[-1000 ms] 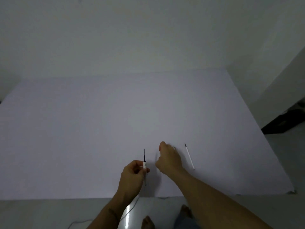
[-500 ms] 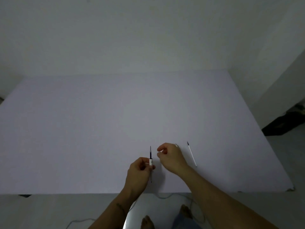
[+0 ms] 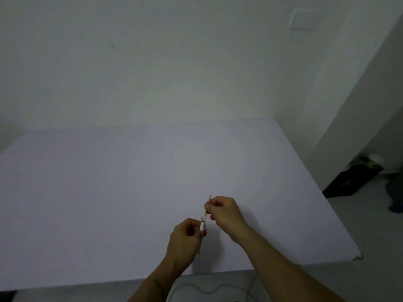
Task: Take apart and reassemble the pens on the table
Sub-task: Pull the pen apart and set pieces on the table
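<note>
Both hands are held just above the white table (image 3: 109, 192) near its front edge. My left hand (image 3: 183, 240) grips a pen barrel (image 3: 203, 226), a white piece at its top and its thin lower end sticking out below the fist. My right hand (image 3: 226, 212) pinches the thin dark refill (image 3: 209, 199) that rises from the barrel's top, with its tip showing above my fingers. The two hands are close together, right above left. The second white pen does not show in this view.
The table's front right corner (image 3: 357, 257) is chipped. A dark box with a white cup on it (image 3: 353, 177) stands on the floor to the right. A cable (image 3: 207, 290) lies on the floor below the table edge. A wall rises behind the table.
My right hand has moved left and closed on the refill above the barrel. The camera has tilted up, and the white pen that lay right of my right hand is out of sight.
</note>
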`<state>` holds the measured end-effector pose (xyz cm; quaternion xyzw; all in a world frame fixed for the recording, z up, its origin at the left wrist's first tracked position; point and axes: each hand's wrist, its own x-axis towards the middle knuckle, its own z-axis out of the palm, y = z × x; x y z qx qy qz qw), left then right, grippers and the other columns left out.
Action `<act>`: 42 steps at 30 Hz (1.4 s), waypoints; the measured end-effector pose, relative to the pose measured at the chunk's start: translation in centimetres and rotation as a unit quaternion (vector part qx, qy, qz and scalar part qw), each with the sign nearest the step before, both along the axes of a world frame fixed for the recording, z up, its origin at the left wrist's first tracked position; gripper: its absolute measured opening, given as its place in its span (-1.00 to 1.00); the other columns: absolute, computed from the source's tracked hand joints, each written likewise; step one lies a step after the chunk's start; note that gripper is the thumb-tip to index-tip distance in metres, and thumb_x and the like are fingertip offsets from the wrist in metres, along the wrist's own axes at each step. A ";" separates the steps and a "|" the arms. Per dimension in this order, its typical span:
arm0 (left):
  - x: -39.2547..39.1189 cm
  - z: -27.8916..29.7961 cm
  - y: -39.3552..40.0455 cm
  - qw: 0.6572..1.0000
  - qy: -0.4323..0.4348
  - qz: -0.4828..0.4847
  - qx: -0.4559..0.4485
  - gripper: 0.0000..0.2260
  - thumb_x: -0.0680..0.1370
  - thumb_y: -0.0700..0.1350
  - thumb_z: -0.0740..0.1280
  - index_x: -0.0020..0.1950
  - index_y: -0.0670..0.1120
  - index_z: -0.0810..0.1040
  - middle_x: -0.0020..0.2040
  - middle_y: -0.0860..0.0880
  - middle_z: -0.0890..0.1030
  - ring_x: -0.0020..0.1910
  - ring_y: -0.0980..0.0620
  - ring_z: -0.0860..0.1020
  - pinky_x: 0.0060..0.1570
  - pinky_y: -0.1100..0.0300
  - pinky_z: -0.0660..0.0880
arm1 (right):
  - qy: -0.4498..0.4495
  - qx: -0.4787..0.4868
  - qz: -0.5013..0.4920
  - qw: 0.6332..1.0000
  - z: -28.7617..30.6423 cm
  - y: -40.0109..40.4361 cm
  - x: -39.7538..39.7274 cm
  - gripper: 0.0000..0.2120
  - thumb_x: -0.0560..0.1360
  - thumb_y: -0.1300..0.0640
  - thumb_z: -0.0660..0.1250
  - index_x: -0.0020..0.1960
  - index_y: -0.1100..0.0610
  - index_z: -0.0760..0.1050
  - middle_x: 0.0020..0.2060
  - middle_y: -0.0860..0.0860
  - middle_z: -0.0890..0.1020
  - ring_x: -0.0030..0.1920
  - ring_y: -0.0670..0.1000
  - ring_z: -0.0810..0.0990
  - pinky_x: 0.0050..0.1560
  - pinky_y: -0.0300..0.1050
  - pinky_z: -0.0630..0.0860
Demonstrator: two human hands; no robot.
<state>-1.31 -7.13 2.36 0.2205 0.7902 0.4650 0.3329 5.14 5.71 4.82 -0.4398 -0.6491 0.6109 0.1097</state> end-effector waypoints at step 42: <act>4.5 -2.2 5.4 0.991 -0.047 0.102 -0.075 -0.91 0.50 -0.22 0.37 -0.13 -0.02 0.59 -0.17 -0.06 0.66 -0.10 -0.06 0.61 -0.12 0.16 0.51 | -0.270 0.314 0.179 0.892 -8.3 10.6 5.1 -0.85 0.49 0.04 0.27 -0.05 0.12 0.51 -0.07 0.07 0.62 -0.10 0.12 0.61 -0.23 -0.11 0.45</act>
